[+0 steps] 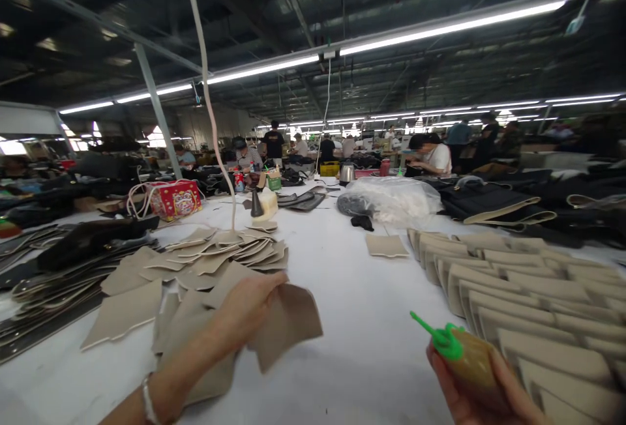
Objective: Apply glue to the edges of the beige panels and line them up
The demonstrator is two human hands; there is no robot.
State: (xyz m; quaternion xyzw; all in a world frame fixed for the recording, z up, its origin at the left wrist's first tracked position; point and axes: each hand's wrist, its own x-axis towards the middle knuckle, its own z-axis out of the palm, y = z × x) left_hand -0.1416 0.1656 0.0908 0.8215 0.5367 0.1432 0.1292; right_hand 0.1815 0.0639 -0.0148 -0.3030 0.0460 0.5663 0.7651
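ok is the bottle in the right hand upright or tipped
Tipped: the bottle in the right hand leans over, its green nozzle slanting toward the picture's left rather than pointing straight up.

No lettering is proving legible: the red bag [177,201] and the red can [238,182] are bearing printed markings (too small or blurred from here to decipher).

The left hand [244,307] is gripping 1 beige panel [288,324] over the white table [347,360]; the right hand [513,389] is holding 1 green-capped bottle [473,369]. A loose pile of panels [229,252] is lying leftward, overlapping rows of panels [533,301] rightward.
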